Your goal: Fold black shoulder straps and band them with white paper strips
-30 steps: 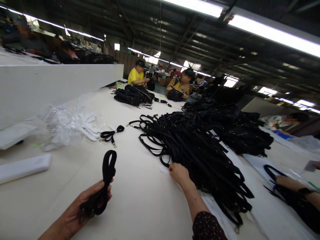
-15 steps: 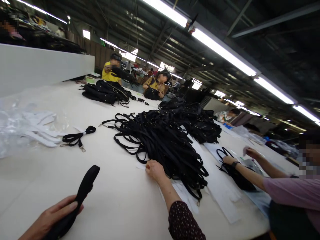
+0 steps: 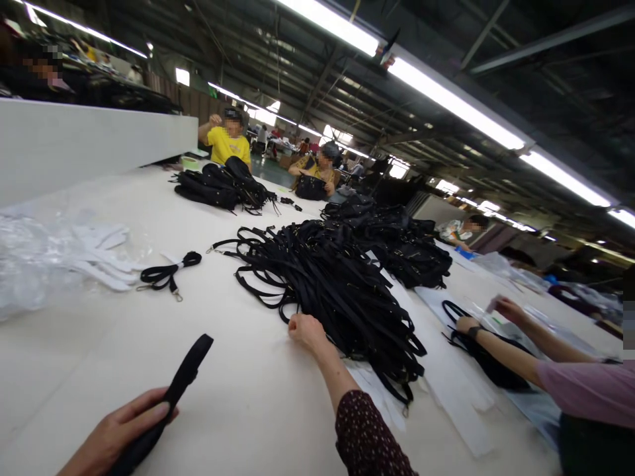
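Note:
My left hand (image 3: pixel 133 423) is closed round a folded black strap (image 3: pixel 191 367), which sticks up past my fingers at the lower left. At the near edge of a heap of black straps (image 3: pixel 342 291), my right hand (image 3: pixel 306 332) has its fingers curled together on the tabletop. Whatever it pinches, if anything, is hidden. Metal clips show at some strap ends in the heap. Further left lies one black strap (image 3: pixel 161 274) coiled and bound with a white band, its clips showing.
Clear plastic bags (image 3: pixel 34 264) and white strips (image 3: pixel 109 264) lie at left. Behind the heap are black bags (image 3: pixel 411 248), with another pile (image 3: pixel 218 185) further back. White sheets (image 3: pixel 456 396) lie at right, near a co-worker's hands (image 3: pixel 469 325) on a black bag. Other people sit across the table.
The view has shifted slightly, moving the scene rightward. The white slip beside my right hand no longer shows. My left hand still holds the strap. The person in yellow has lowered a black bag.

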`<state>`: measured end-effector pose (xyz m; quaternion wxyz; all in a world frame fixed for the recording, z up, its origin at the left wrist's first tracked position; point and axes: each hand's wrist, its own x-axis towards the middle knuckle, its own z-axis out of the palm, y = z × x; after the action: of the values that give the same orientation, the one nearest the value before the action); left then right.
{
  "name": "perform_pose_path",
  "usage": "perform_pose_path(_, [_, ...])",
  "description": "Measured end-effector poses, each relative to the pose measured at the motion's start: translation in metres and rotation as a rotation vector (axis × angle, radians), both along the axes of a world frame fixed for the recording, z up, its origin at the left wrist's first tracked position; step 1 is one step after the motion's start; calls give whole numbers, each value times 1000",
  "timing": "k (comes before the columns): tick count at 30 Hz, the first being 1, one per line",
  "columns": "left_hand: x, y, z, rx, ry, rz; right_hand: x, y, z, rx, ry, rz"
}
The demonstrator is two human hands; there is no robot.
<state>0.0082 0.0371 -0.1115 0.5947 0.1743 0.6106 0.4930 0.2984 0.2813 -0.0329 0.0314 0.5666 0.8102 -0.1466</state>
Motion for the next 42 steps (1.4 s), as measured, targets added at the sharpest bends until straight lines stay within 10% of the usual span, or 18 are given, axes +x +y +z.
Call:
perform_pose_path(6, [10,19,14,159,140,24,-48,-47,11,58,435,112])
perform_pose_path(12, [19,30,36,362,165,37,-109,-106,-15,-661,1111,-53])
perform_pose_path(19, [18,25,49,291,-38,115,-116,-124,-24,-926,1250,-70])
perform_pose_path(24, [11,24,48,225,-9,-35,-114,-126,-21,-908,1157,-78])
perform_pose_path(31, [-2,16,34,324,575,-49,-102,-155,-53,-838,1237,-182])
perform_pose_path(42, [10,5,-19,353,1138,-252,-92,-174,-106,-294,941,382])
